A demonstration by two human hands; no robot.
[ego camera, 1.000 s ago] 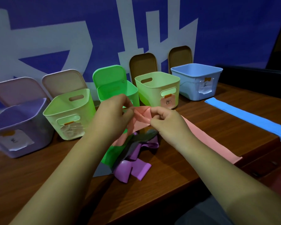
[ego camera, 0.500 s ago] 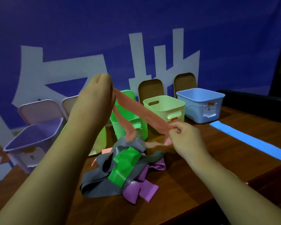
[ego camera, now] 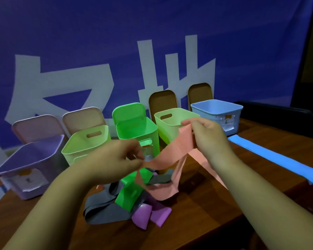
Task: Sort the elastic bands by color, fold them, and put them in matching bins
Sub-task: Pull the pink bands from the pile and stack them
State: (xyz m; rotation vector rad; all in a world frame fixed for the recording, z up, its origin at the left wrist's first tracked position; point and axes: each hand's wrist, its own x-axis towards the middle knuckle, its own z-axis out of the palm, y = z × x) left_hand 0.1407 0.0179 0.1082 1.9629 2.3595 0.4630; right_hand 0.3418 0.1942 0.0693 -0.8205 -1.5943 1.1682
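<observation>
Left hand (ego camera: 114, 159) now lower than half a second ago, down in front of the bright green plastic bin (ego camera: 139, 130). Right hand (ego camera: 209, 137) now higher. Long pink stretchy band (ego camera: 170, 154) now hanging between them in loose loops, no longer pulled tight.

Two bare hands, left hand (ego camera: 114, 159) and right hand (ego camera: 210, 136), pinch a long salmon-pink elastic band (ego camera: 172, 156) above a tangled heap of grey, green and purple bands (ego camera: 126, 201) before five plastic bins (ego camera: 87, 143).

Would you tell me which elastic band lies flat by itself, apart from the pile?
The blue band, stretched out on the table's right side; the others are tangled or held.
</observation>
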